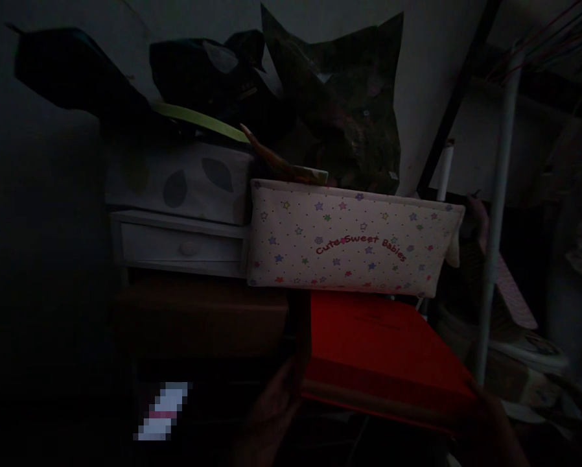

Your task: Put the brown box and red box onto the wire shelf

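From where I stood, in very dim light, the flat, bright red rectangular box (pixel 383 353) was held up between the person's two hands, low and right of centre, just below the cream, star-printed box with red lettering (pixel 354 227). The left hand (pixel 274 412) gripped its near left corner and the right hand (pixel 495 415) grasped the near right one, though shadow hid most of the fingers. Its long axis, as far as I could tell, ran crosswise from hand to hand, dipping toward the right; its broad top faced up and toward the person, and its far edge pointed in under the cream box. Whether those two touched, I couldn't tell. To the left sat a white drawer unit with a round knob (pixel 150 243), beneath a pale, leaf-patterned box (pixel 184 178), while a slim grey pole (pixel 500 194) stood slightly tilted at the right
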`<state>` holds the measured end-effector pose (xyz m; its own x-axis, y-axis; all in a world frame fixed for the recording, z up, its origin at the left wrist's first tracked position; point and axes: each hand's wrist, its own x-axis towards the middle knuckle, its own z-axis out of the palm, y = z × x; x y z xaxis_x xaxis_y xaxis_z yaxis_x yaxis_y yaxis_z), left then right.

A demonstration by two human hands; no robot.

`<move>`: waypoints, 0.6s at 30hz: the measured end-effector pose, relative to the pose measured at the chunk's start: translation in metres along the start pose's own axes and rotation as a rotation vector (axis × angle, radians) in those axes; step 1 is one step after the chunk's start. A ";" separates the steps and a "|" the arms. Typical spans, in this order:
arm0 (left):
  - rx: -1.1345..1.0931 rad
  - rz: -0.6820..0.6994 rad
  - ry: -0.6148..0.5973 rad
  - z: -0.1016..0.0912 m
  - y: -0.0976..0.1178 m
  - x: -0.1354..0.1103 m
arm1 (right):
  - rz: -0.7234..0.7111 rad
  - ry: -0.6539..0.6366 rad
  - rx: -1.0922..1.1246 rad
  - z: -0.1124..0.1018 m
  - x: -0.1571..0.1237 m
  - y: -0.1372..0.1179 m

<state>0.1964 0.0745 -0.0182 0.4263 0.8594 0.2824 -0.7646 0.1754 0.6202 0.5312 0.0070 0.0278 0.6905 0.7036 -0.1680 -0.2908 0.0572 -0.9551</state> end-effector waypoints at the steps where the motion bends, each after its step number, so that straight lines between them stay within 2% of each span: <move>1: 0.016 0.017 0.026 -0.002 -0.001 -0.001 | 0.004 -0.005 0.016 0.011 0.000 -0.007; 6: 0.059 0.060 0.079 -0.025 -0.012 0.001 | 0.087 -0.085 0.034 0.047 0.006 -0.026; 11: 0.093 0.072 0.046 -0.041 -0.020 0.005 | 0.119 -0.021 -0.037 0.064 0.022 -0.024; 18: 0.131 0.091 0.011 -0.048 -0.024 0.006 | 0.161 -0.053 -0.062 0.085 0.039 -0.027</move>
<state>0.1939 0.0987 -0.0661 0.3525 0.8741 0.3341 -0.7299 0.0334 0.6827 0.5095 0.0928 0.0681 0.6024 0.7363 -0.3082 -0.3519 -0.1016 -0.9305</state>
